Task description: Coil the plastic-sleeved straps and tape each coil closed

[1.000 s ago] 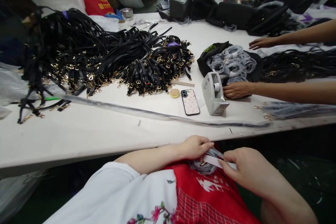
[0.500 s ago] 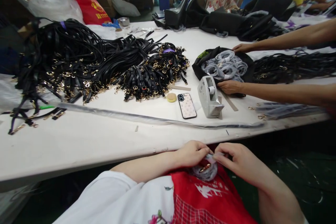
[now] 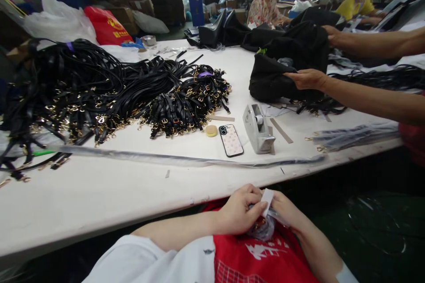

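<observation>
1. The person is sitting at the edge of the white table (image 3: 116, 194), working in the lap, below and in front of the tabletop.
2. The left hand (image 3: 241, 210) is gripping a coiled, plastic-wrapped strap bundle (image 3: 262, 227), pressing it down against the red apron (image 3: 262, 256).
3. The right hand (image 3: 283, 212) is pinching a small white strip of tape (image 3: 267, 195) between its fingertips, just above the bundle.
4. The bundle is lying directly between the two hands, touching both; the left hand is covering more of it.
5. The tape strip is standing nearly upright, its long axis running up and down, its lower end pointing at the bundle.
6. The bundle's own axis is hard to tell, as the hands are hiding most of it.
7. On the table beyond, a tape dispenser (image 3: 257, 129) and a phone (image 3: 231, 140) are sitting well apart from the hands.
</observation>
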### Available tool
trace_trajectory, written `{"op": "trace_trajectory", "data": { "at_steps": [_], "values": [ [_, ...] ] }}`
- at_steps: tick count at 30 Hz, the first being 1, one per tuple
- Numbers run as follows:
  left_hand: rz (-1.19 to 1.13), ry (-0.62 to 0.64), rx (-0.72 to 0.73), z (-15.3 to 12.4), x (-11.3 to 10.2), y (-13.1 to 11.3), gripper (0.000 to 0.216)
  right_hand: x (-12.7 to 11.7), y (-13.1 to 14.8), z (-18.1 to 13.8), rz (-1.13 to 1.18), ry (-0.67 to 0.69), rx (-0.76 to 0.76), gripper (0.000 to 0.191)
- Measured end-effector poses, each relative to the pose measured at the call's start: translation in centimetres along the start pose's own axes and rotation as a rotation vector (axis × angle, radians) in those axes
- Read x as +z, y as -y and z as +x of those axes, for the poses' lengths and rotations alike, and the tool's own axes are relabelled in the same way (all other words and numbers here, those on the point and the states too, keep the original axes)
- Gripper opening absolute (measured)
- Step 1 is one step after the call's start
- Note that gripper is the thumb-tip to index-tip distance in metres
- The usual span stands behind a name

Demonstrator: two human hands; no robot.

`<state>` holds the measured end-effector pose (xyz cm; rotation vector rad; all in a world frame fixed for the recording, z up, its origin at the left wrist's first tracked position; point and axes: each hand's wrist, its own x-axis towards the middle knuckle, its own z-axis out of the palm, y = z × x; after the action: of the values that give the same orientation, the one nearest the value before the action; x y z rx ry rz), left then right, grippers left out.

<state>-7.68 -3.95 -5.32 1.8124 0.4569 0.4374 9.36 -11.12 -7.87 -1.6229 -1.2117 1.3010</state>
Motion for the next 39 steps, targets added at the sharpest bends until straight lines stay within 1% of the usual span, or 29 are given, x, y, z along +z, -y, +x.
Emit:
{"op": "trace_trajectory", "data": {
  "at_steps": [2,4,5,7,9,10,13,14,17,19,22,26,27,29,32,34,36,39],
  "values": [
    [0.007,-0.078,-0.036,0.0,0.1,0.0,0.033,0.6,0.1,-0.4,0.033,-0.083,0.004,0.059],
    [0.01,-0.101,-0.108,0.1,0.0,0.1,0.034,0.5,0.6,-1.0,0.024,-0.169,-0.015,0.051],
    [-0.007,-0.074,-0.148,0.2,0.0,0.2,0.034,0.4,1.0,-1.4,0.008,-0.2,-0.031,0.046],
    [-0.071,0.017,-0.223,0.3,-0.1,0.2,0.035,-0.2,1.8,-2.1,-0.025,-0.221,-0.058,0.039],
    [-0.136,0.069,-0.262,0.3,-0.1,0.1,0.033,-0.9,2.7,-2.6,-0.034,-0.186,-0.068,0.038],
    [-0.153,0.058,-0.269,0.3,-0.1,-0.1,0.031,-1.2,3.1,-2.8,-0.01,-0.147,-0.069,0.038],
    [-0.155,-0.028,-0.282,0.4,0.1,-0.6,0.02,-1.9,3.9,-3.0,0.112,-0.008,-0.077,0.042],
    [-0.136,-0.053,-0.28,0.4,0.2,-0.7,0.018,-2.0,4.0,-3.0,0.136,0.015,-0.072,0.041],
    [-0.057,-0.11,-0.231,0.5,0.3,-0.8,0.022,-2.1,3.9,-2.9,0.114,-0.017,-0.015,0.033],
    [-0.04,-0.108,-0.212,0.6,0.4,-0.7,0.026,-2.1,3.7,-2.8,0.099,-0.04,0.03,0.03],
    [-0.027,-0.066,-0.228,0.5,0.5,-0.4,0.029,-2.2,3.4,-2.6,0.121,-0.012,0.076,0.027],
    [0.012,-0.054,-0.23,0.5,0.5,-0.5,0.033,-2.3,3.5,-2.3,0.164,0.063,0.094,0.02],
    [0.008,-0.056,-0.233,0.5,0.4,-0.5,0.034,-2.2,3.6,-2.2,0.134,0.063,0.086,0.018],
    [-0.022,-0.033,-0.264,0.6,0.1,-0.4,0.037,-1.8,4.0,-2.3,0.003,0.008,0.05,0.017],
    [-0.133,0.086,-0.386,1.1,-0.5,0.2,0.04,-1.0,4.2,-2.5,-0.27,-0.149,-0.041,0.02],
    [-0.226,0.149,-0.45,1.6,-0.9,0.7,0.037,-0.8,4.2,-2.7,-0.401,-0.207,-0.123,0.023],
    [-0.326,0.154,-0.457,2.1,-1.3,1.0,0.037,-1.0,4.0,-2.9,-0.475,-0.178,-0.226,0.027],
    [-0.503,0.117,-0.446,3.0,-2.1,0.9,0.048,-1.6,3.8,-3.2,-0.538,-0.106,-0.347,0.034]
  ]
}}
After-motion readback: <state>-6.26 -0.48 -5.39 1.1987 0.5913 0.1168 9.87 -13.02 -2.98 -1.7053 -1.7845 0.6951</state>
